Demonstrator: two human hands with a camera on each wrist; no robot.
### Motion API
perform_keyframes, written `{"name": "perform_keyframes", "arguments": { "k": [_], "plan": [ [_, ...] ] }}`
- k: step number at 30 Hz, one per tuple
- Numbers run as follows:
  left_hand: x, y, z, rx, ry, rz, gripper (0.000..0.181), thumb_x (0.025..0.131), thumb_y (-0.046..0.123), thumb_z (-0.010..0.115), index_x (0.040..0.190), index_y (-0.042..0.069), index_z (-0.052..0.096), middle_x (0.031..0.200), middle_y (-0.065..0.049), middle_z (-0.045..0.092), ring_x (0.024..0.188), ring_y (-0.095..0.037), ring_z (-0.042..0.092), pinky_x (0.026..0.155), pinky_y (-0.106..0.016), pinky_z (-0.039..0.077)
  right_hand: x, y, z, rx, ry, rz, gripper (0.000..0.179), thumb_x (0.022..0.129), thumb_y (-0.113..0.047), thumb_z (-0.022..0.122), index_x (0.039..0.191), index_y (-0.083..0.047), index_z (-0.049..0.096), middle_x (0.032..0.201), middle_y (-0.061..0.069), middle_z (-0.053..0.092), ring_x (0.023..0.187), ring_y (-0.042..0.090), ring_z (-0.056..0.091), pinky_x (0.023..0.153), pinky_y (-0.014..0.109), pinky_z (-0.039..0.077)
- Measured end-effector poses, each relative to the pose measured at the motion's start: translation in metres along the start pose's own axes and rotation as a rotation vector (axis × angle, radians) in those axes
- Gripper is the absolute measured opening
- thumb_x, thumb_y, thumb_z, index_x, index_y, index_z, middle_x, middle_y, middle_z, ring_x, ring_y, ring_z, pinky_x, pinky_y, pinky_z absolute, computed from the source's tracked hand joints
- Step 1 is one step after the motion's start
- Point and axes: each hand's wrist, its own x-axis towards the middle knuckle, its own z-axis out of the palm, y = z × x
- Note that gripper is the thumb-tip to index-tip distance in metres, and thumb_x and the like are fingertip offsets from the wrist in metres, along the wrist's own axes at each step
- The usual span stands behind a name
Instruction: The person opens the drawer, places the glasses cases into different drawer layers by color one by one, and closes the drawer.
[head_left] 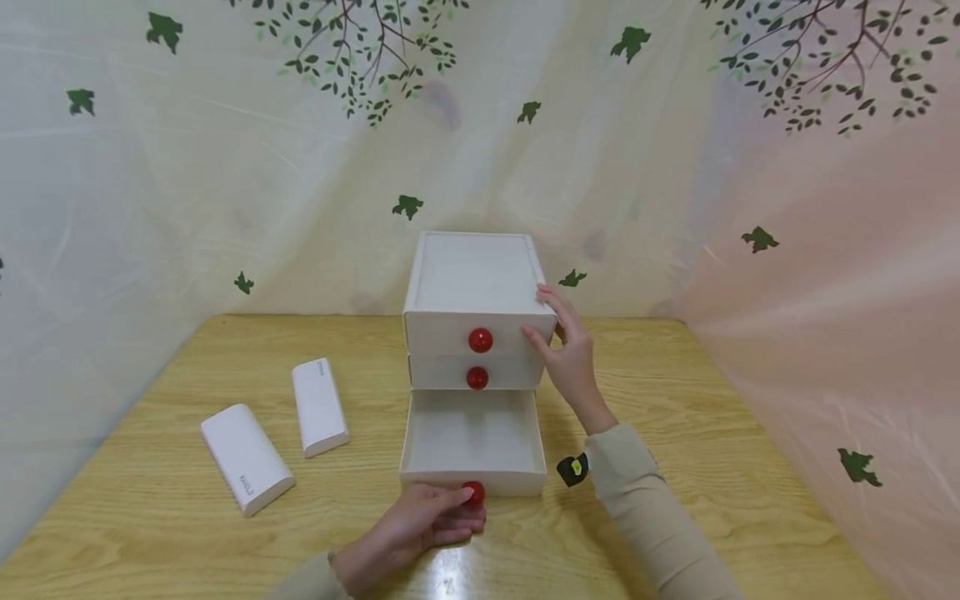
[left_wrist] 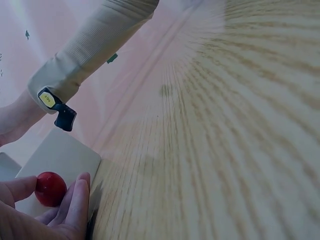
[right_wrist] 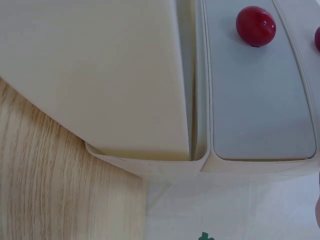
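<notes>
A white desktop drawer unit [head_left: 480, 271] with red round knobs stands at the middle of the table. Its bottom drawer [head_left: 472, 429] is pulled out, while the two drawers above sit flush. My left hand [head_left: 420, 521] pinches the bottom drawer's red knob [left_wrist: 50, 189], thumb on one side and fingers on the other. Higher up, my right hand [head_left: 573, 362] holds the unit's upper right front corner, thumb on the front face and fingers along the top side edge. In the right wrist view, the pulled-out drawer's side [right_wrist: 100, 75] fills the left; only a sliver of the hand shows.
Two white power-bank-like blocks, one [head_left: 247, 458] nearer and one [head_left: 320, 408] farther, lie on the wooden table [head_left: 360, 342] left of the unit. A small black strap device [head_left: 572, 470] hangs at the right cuff. A leaf-printed curtain [head_left: 300, 208] stands behind the table.
</notes>
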Motion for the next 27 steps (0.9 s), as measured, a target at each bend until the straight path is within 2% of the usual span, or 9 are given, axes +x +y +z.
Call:
{"name": "perform_keyframes", "arguments": {
  "k": [10, 19, 27],
  "plan": [
    [-0.005, -0.002, -0.001, -0.022, -0.018, -0.035, 0.036, 0.095, 0.023, 0.061, 0.119, -0.004, 0.063, 0.104, -0.016, 0.073, 0.090, -0.016, 0.072, 0.079, -0.026, 0.059, -0.001, -0.002, 0.000, 0.016, -0.001, 0.016, 0.050, 0.089, -0.016, 0.070, 0.135, -0.007, 0.053, 0.148, 0.007, 0.047, 0.136, 0.028, 0.046, 0.103, 0.046, 0.047],
    [-0.011, -0.004, 0.002, -0.027, -0.066, -0.054, 0.036, 0.097, 0.021, 0.059, 0.119, -0.007, 0.062, 0.104, -0.015, 0.073, 0.090, -0.014, 0.072, 0.079, -0.024, 0.059, -0.001, -0.002, 0.000, 0.009, 0.002, 0.015, 0.050, 0.090, -0.018, 0.069, 0.136, -0.008, 0.053, 0.148, 0.006, 0.047, 0.136, 0.028, 0.047, 0.103, 0.047, 0.047],
    [-0.013, -0.011, 0.006, -0.064, -0.063, -0.054, 0.036, 0.097, 0.020, 0.058, 0.121, -0.007, 0.060, 0.104, -0.016, 0.073, 0.091, -0.016, 0.072, 0.083, -0.027, 0.059, -0.001, -0.002, 0.002, 0.034, 0.008, -0.004, 0.049, 0.089, -0.014, 0.070, 0.135, -0.006, 0.053, 0.147, 0.006, 0.048, 0.134, 0.027, 0.048, 0.103, 0.046, 0.047]
  ]
}}
